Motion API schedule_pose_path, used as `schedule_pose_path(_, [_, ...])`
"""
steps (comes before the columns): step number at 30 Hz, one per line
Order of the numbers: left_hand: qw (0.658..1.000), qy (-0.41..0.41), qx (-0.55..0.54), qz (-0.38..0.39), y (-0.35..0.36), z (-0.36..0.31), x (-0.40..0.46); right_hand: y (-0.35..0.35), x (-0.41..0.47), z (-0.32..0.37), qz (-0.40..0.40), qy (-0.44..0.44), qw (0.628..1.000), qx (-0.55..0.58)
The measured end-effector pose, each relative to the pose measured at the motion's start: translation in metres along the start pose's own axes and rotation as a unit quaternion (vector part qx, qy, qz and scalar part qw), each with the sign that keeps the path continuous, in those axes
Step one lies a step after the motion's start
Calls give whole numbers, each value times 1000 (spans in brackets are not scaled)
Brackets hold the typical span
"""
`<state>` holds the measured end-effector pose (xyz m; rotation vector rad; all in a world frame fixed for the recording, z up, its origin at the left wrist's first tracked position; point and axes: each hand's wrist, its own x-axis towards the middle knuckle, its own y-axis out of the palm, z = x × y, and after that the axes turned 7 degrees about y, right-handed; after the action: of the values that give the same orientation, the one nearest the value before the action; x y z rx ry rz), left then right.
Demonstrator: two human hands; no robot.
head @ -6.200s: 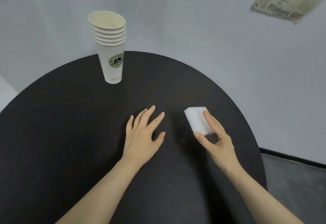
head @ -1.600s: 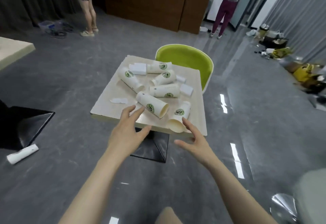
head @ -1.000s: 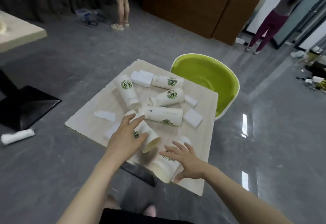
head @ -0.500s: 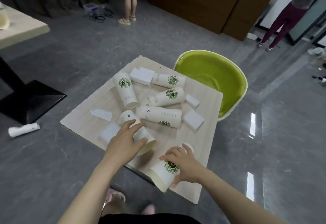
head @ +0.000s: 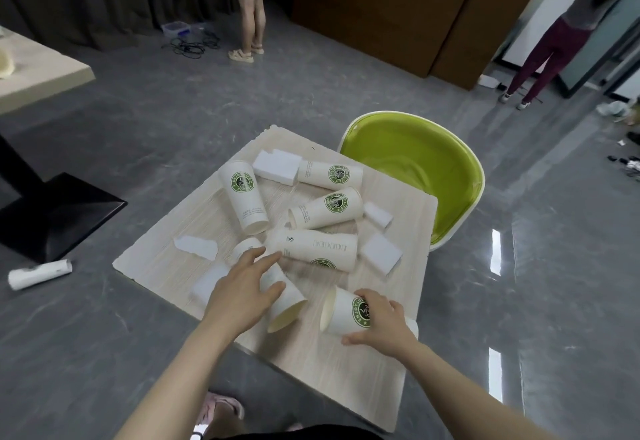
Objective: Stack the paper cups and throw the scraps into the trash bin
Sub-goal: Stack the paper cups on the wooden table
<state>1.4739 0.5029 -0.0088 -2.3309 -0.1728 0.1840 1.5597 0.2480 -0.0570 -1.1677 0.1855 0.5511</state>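
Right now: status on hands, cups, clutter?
Left hand over one lying cup, grip unclear. Right hand grips another. None stacked. White scraps among cups.
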Motion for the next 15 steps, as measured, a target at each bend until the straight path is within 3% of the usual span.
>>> schedule_pose_path(5, [985, 84, 129, 71, 8, 14, 11, 2, 12, 1, 13, -28, 1000, 4])
schedule_pose_path(12, [954, 144, 133, 225, 21, 43, 26, 4, 24, 3, 56, -51, 997, -10])
schedule_pose_path(15, [938, 172, 165, 250, 31, 45, 33, -5, 25, 2, 63, -37, 997, 40])
